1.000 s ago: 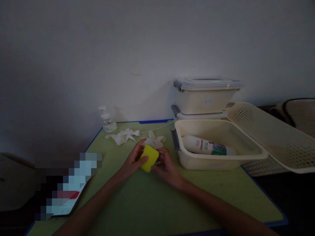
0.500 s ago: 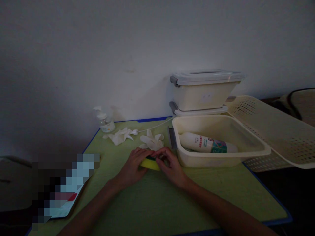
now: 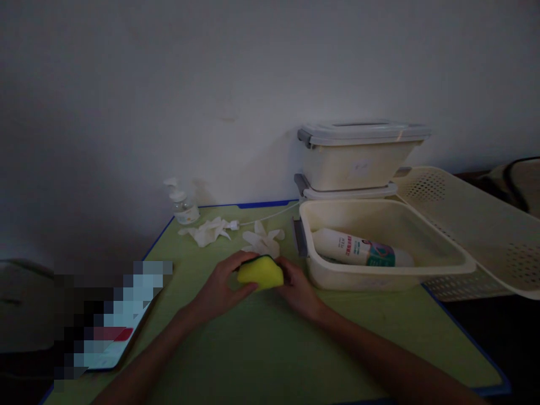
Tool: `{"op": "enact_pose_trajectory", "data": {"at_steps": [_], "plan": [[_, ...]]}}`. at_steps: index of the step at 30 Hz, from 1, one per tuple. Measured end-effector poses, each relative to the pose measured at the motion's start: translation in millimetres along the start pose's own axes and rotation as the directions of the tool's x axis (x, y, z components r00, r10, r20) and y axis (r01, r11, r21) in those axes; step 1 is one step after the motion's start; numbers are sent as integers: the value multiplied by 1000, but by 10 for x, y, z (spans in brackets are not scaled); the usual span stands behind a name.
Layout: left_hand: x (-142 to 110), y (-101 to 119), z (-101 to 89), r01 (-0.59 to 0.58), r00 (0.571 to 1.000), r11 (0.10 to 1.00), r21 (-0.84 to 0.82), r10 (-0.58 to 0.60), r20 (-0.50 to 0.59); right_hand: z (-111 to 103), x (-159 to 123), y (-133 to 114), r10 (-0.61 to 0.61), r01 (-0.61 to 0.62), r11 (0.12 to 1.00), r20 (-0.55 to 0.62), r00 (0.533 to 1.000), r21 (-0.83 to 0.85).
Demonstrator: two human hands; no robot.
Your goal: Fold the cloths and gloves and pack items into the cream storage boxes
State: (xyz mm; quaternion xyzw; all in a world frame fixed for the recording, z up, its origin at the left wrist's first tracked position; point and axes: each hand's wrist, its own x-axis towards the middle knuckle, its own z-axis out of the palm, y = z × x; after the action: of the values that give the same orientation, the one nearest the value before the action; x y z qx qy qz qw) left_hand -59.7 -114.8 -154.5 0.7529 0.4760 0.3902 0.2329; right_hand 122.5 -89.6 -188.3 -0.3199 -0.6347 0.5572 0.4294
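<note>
Between my two hands is a yellow sponge (image 3: 262, 274) with a dark green scouring layer along its far edge. My left hand (image 3: 225, 284) grips its left end, thumb on the yellow face and fingers behind. At the right end my right hand (image 3: 297, 287) is closed on the sponge, its fingertips partly hidden behind it. Just beyond the sponge lies a white disposable glove (image 3: 265, 241) with its fingers spread. Another crumpled white glove (image 3: 206, 232) rests farther left.
A cream bin (image 3: 358, 278) holding a white bottle (image 3: 354, 247) stands right of my hands. Behind it are stacked lidded boxes (image 3: 358, 166); a perforated basket (image 3: 472, 208) sits at far right. A pump bottle (image 3: 185, 209) stands back left, a pixelated screen device (image 3: 122, 326) front left.
The sponge has been turned so its yellow face now points toward me. My left thumb has come onto that face, and my right fingers have shifted to its right end.
</note>
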Motion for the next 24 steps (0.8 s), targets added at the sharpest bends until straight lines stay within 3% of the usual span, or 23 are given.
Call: {"op": "enact_pose_trajectory", "data": {"at_steps": [5,7,10,14,17,18,20,22,24], "plan": [[-27,52,-79,-62,997,989,132,56,47,26,5,-13,28,-27,996,-7,1000,81],[-18,29,-143,-31,999,982,186,37,-31,37,0,-13,46,-44,996,-24,999,80],[72,28,-302,11,972,972,236,45,-231,42,-18,-19,72,-70,995,-19,997,72],[395,304,-509,-48,927,965,257,139,-349,37,-41,-39,93,-92,992,-8,996,81],[754,697,-494,-187,953,963,196,226,-202,36,-46,-45,103,-101,992,-21,994,81],[881,828,-446,-261,944,947,187,291,-156,38,-45,-45,107,-104,991,-23,994,81],[1131,1055,-296,-420,900,894,156,433,-56,44,-44,-39,121,-119,989,-24,992,86],[1360,1220,-101,-501,865,846,182,486,122,52,-45,-24,147,-145,985,-21,989,94],[1557,1328,113,-592,802,769,243,529,279,59,-50,1,178,-176,980,-15,984,94]]}}
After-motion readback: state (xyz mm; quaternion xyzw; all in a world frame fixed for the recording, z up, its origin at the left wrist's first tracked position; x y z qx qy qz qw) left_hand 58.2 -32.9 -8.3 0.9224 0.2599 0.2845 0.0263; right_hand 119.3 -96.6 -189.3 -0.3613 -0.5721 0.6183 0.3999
